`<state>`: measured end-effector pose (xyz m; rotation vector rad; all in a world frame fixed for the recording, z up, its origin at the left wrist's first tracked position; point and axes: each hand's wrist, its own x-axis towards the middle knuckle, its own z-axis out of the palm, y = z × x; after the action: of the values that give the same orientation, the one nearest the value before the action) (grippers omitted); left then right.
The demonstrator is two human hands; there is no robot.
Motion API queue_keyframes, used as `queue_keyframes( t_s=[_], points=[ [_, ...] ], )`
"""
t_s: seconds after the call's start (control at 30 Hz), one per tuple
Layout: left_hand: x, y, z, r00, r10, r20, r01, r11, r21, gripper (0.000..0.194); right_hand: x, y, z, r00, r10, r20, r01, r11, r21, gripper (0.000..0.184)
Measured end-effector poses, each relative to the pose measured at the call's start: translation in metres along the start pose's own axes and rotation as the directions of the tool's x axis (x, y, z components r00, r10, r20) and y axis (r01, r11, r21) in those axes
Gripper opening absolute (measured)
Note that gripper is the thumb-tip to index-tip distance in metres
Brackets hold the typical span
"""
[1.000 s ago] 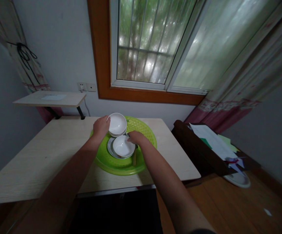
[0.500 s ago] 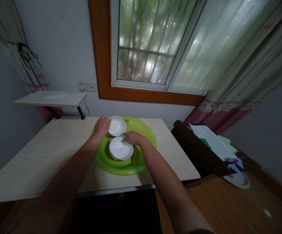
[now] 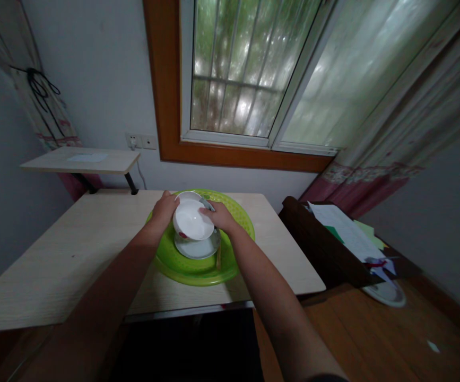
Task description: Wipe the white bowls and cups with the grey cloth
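Note:
On a round green tray [image 3: 240, 225] are two white bowls. The front bowl [image 3: 193, 223] is raised and tilted, overlapping the back bowl [image 3: 189, 195], whose lower part is hidden. My right hand [image 3: 219, 216] is closed on the front bowl's right rim, with the thumb inside. My left hand [image 3: 164, 210] is closed at the left rim of the back bowl, its fingers partly hidden. Under the raised bowl lies a white plate [image 3: 198, 250]. A greyish utensil [image 3: 207, 203], its kind unclear, shows by my right fingers. Thin wooden sticks [image 3: 219, 257], perhaps chopsticks, lie right of the plate.
The tray rests on a pale wooden table [image 3: 94, 239]. A small raised shelf [image 3: 82, 159] with a paper on it stands at the back left. Right of the table, a dark brown piece of furniture [image 3: 313, 239] has papers [image 3: 341, 228] on it. A window [image 3: 237, 69] is behind.
My right hand has lifted the front bowl off the plate and moved it up and back over the other bowl, uncovering the plate. My left hand has stayed nearly still.

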<state>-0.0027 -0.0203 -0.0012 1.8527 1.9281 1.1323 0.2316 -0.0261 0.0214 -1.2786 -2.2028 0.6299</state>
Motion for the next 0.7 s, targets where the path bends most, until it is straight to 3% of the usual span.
queue_keyframes(
  t_s=[0.2, 0.33, 0.4, 0.5, 0.7],
  points=[
    [0.001, 0.005, -0.001, 0.998, 0.015, 0.057, -0.026, 0.983, 0.180, 0.030, 0.001, -0.004, -0.008, 0.974, 0.170, -0.148, -0.197, 0.961, -0.195, 0.033],
    [0.002, 0.015, -0.007, 0.992, 0.031, -0.120, -0.014, 0.990, 0.140, 0.036, 0.002, -0.005, -0.011, 0.936, 0.262, -0.236, -0.320, 0.912, -0.256, 0.035],
    [0.002, 0.020, -0.010, 0.985, 0.102, -0.140, -0.091, 0.993, 0.080, 0.037, 0.002, -0.005, -0.012, 0.917, 0.287, -0.278, -0.356, 0.902, -0.244, 0.035],
    [-0.001, 0.026, -0.012, 0.980, 0.193, -0.056, -0.198, 0.975, -0.097, 0.045, 0.001, -0.006, -0.014, 0.894, 0.307, -0.327, -0.386, 0.897, -0.214, 0.035],
    [-0.009, 0.033, -0.011, 0.968, 0.203, 0.146, -0.143, 0.929, -0.340, 0.054, -0.001, -0.009, -0.014, 0.878, 0.282, -0.387, -0.379, 0.904, -0.199, 0.037]
  ],
)
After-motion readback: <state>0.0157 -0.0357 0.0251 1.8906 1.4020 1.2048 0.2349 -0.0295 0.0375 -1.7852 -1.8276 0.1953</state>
